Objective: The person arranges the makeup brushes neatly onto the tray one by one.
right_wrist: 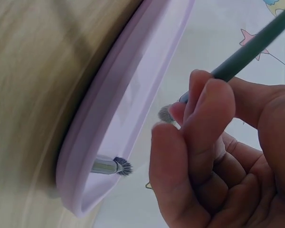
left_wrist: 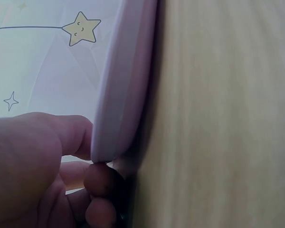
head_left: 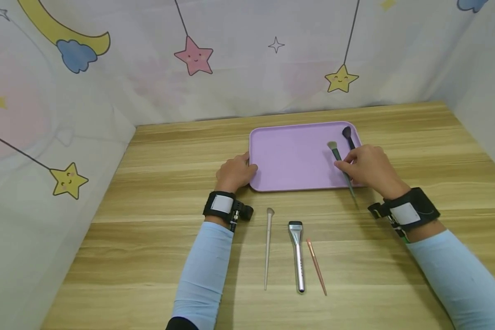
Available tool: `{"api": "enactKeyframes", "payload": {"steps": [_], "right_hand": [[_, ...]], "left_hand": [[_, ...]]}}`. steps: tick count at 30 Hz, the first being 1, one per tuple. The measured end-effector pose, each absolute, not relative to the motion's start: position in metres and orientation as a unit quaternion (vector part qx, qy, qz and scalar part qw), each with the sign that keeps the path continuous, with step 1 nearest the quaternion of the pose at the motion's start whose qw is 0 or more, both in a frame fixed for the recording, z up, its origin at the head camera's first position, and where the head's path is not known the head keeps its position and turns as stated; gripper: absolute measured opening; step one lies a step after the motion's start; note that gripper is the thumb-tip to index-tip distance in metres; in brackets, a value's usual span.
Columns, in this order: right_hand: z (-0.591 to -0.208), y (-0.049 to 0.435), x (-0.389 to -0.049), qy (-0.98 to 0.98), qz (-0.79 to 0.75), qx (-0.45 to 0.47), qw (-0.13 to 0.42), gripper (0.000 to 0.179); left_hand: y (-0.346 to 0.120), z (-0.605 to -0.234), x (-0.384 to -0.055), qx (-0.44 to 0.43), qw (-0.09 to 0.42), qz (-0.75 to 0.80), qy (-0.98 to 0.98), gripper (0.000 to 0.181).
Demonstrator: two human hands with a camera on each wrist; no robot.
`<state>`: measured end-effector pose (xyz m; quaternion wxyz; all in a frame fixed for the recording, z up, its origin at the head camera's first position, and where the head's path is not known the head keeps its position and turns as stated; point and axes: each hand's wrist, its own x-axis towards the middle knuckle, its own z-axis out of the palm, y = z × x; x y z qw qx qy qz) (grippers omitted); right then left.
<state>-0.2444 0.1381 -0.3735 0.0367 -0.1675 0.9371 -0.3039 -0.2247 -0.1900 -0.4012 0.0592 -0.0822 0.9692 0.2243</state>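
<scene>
A green-handled makeup brush (head_left: 344, 173) is pinched between the thumb and fingers of my right hand (head_left: 371, 168). Its bristles point away from me, above the right part of a lilac tray (head_left: 290, 156). In the right wrist view, the brush handle (right_wrist: 256, 45) slants up past my fingertips (right_wrist: 217, 97). A dark-bristled brush (head_left: 348, 135) lies in the tray's right end, its lower part hidden behind the right hand. At the tray's left edge, my left hand (head_left: 236, 173) grips the rim (left_wrist: 115, 95), thumb above and fingers against the side and underneath.
Nearer to me on the wooden table (head_left: 148, 238) lie a pale slim brush (head_left: 268, 247), a flat silver-handled brush (head_left: 299, 259) and a thin pinkish brush (head_left: 316, 266). A patterned cloth (head_left: 247, 87) hangs behind the table and along its sides.
</scene>
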Motion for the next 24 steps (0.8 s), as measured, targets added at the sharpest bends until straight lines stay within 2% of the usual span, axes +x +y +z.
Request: {"api": "enactKeyframes", "payload": {"steps": [10,24], "right_hand": [[-0.378,0.138,-0.252,0.94,-0.294,-0.17,0.031,0.03],[-0.383,0.139,-0.265,0.942,-0.292,-0.157,0.051,0.032]], "left_hand": [[-0.189,-0.403,-0.225,-0.085,0.055,0.223,0.97,0.061],[-0.189,-0.403,-0.226,-0.088,0.054,0.227,0.968,0.06]]}}
